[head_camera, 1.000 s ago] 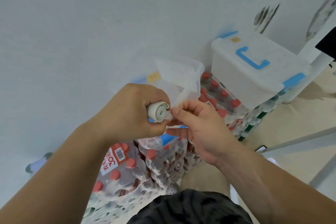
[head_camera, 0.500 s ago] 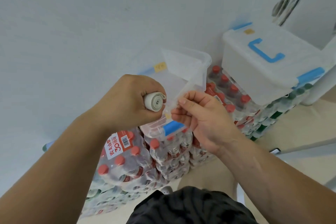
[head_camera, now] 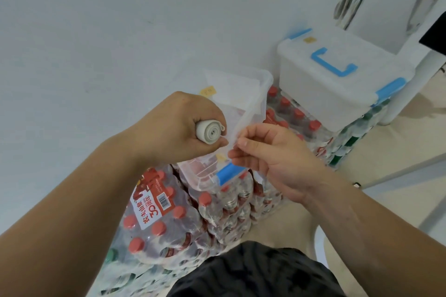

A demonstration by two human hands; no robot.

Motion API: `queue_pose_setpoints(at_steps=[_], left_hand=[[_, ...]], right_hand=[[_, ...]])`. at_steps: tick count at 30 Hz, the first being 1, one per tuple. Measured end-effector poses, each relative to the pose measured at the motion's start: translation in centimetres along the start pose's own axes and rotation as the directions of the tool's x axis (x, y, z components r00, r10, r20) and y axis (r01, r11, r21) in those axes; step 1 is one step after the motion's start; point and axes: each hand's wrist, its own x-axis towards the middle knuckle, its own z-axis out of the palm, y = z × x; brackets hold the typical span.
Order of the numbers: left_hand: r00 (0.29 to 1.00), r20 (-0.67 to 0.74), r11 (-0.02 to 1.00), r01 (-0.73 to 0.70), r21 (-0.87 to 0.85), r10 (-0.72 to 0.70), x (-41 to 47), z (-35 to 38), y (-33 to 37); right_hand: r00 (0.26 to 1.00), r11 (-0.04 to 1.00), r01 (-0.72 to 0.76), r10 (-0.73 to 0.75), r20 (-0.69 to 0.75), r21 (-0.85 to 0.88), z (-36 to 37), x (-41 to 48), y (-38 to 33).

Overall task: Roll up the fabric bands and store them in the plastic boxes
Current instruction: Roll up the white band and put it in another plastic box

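Now the right hand [head_camera: 277, 159] has let go of the roll [head_camera: 208, 131] and hangs loosely curled, empty, beside the open box [head_camera: 261, 96]. The left hand [head_camera: 183, 128] grips the finished roll at centre frame, ready for storing.

Both forearms reach forward, left grip [head_camera: 190, 128] fisted, right grip [head_camera: 272, 152] just beside it with fingers loosely curled.
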Motion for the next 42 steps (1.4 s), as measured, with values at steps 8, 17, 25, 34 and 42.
queue_pose_setpoints(at_steps=[8,17,25,34,42], left_hand=[[0.996,0.062,0.982,-0.069,0.176,0.059,1.1,0.4,0.6],[0.975,0.213,0.924,-0.132,0.360,0.056,2.3,-0.3,0.9],[0.991,0.058,0.915,-0.133,0.381,0.120,1.8,1.6,1.1],[0.978,0.062,0.875,-0.205,0.439,0.199,2.2,1.5,0.7],[0.955,0.155,0.829,-0.298,0.473,0.255,2.8,-0.2,0.7]], right_hand=[[1.000,1.000,-0.002,0.003,0.021,-0.020,0.3,0.2,-0.2],[0.999,0.998,-0.044,0.045,0.030,-0.038,0.4,0.9,-0.2],[0.996,0.993,-0.074,0.070,0.049,0.087,0.1,1.2,-0.4],[0.999,0.999,-0.044,0.044,0.023,0.011,-0.2,1.9,-0.8],[0.999,0.999,-0.024,0.025,0.039,-0.036,0.1,2.5,-1.2]])
